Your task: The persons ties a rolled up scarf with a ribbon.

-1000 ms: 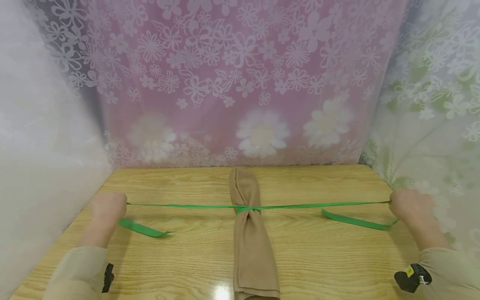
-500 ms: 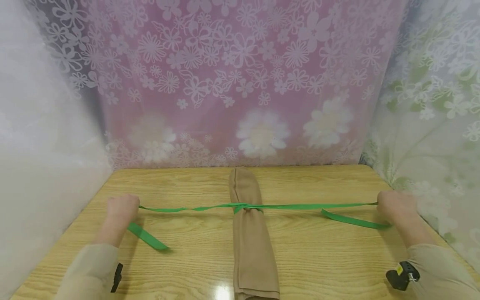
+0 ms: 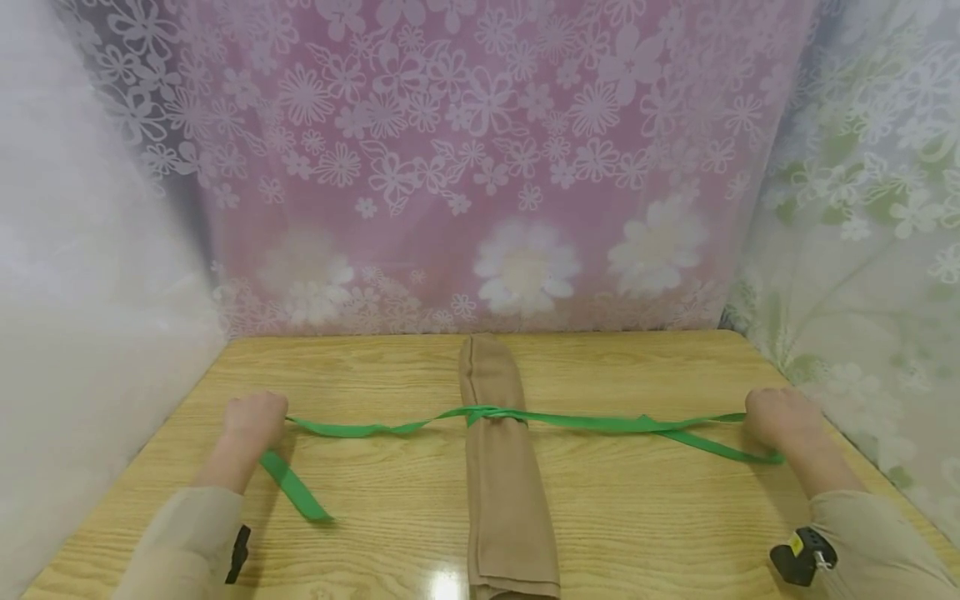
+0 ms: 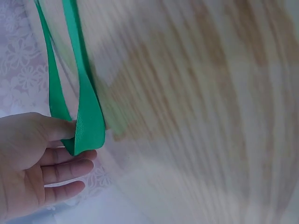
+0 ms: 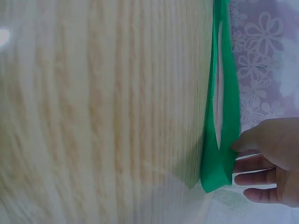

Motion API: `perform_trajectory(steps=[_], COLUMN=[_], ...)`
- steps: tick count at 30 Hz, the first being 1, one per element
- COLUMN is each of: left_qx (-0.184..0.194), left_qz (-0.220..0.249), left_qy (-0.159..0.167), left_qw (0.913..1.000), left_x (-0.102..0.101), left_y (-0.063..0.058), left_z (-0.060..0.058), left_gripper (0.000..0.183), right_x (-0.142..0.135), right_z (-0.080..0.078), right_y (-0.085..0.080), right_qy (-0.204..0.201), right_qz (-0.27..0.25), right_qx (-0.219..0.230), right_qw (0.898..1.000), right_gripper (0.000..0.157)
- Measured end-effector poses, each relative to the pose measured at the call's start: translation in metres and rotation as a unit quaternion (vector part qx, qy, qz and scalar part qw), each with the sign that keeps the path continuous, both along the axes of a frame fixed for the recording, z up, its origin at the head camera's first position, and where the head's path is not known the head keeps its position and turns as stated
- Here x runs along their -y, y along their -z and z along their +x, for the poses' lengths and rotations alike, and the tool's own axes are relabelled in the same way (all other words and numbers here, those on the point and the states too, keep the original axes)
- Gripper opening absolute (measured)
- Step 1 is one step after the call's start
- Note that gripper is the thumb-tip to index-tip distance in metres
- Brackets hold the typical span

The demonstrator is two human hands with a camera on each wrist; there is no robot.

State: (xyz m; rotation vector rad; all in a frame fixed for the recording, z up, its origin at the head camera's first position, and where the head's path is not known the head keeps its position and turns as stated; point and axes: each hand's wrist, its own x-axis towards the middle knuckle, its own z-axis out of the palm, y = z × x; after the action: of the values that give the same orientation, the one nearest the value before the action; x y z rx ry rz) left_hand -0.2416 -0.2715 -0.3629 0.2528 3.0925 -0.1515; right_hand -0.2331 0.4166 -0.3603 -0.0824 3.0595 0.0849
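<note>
A long folded brown cloth (image 3: 510, 500) lies lengthwise on the table, cinched near its far part by a green ribbon (image 3: 600, 423) that crosses over itself on top. Off to the left, my left hand (image 3: 257, 419) pinches one ribbon length between thumb and forefinger; the left wrist view shows that ribbon (image 4: 88, 116) looping at the fingertips, the other fingers loosely bent. Opposite it, my right hand (image 3: 783, 417) pinches the other length, and its ribbon (image 5: 226, 116) doubles back at the thumb in the right wrist view. Both lengths sag slightly, with loose tails by each hand.
The wood-grain table (image 3: 375, 533) reaches back to a pink flowered curtain (image 3: 480, 167). A white sheet (image 3: 97, 250) hangs at the left and a green-white flowered one (image 3: 862, 250) at the right. Black devices (image 3: 804, 557) sit on the wrists.
Both hands have moved inward toward the cloth. The ribbon has gone from taut and straight to slack and slightly twisted, and the gathered cloth has loosened and spread a little.
</note>
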Motion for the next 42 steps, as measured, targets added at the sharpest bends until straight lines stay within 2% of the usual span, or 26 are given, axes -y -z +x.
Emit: perform_trajectory(steps=[5,9,11,15,20,24,28,33,37,42], left_qx=[-0.001,-0.007,-0.006,-0.017,-0.063,-0.110,-0.138,-0.142,-0.120,-0.097], left_qz=[0.014,0.009,0.016,0.039,0.048,0.058,0.067,0.080,0.072,0.067], left_qy=[-0.002,0.012,0.015,0.031,0.080,0.131,0.178,0.213,0.214,0.214], left_qw=[0.9999,0.9999,0.9997,0.9986,0.9936,0.9835,0.9718,0.9634,0.9669,0.9697], left_x=[-0.002,-0.007,-0.013,-0.034,-0.071,-0.098,-0.120,-0.139,-0.148,-0.156], left_y=[-0.002,-0.005,-0.008,-0.012,-0.016,-0.016,-0.013,-0.008,-0.001,0.005], left_z=[0.001,-0.001,-0.002,-0.005,-0.004,-0.002,0.000,0.000,0.001,0.002], left_gripper=[0.012,0.009,0.006,0.013,0.018,0.019,0.024,0.027,0.030,0.030], right_x=[0.007,0.017,0.024,0.042,0.070,0.092,0.111,0.132,0.147,0.164], right_z=[0.004,0.008,0.009,0.011,0.009,0.008,0.009,0.007,0.001,-0.001], right_y=[-0.003,-0.009,-0.013,-0.021,-0.026,-0.027,-0.026,-0.025,-0.020,-0.013], right_qy=[-0.014,-0.039,-0.051,-0.063,-0.087,-0.107,-0.126,-0.157,-0.180,-0.198], right_qz=[-0.006,-0.013,-0.013,-0.012,-0.031,-0.069,-0.106,-0.125,-0.126,-0.108], right_qx=[-0.012,-0.031,-0.040,-0.048,-0.050,-0.039,-0.044,-0.040,-0.021,0.006], right_qw=[1.000,0.999,0.998,0.997,0.994,0.991,0.985,0.979,0.975,0.974], right_gripper=[0.017,0.021,0.022,0.038,0.038,0.033,0.029,0.026,0.027,0.036])
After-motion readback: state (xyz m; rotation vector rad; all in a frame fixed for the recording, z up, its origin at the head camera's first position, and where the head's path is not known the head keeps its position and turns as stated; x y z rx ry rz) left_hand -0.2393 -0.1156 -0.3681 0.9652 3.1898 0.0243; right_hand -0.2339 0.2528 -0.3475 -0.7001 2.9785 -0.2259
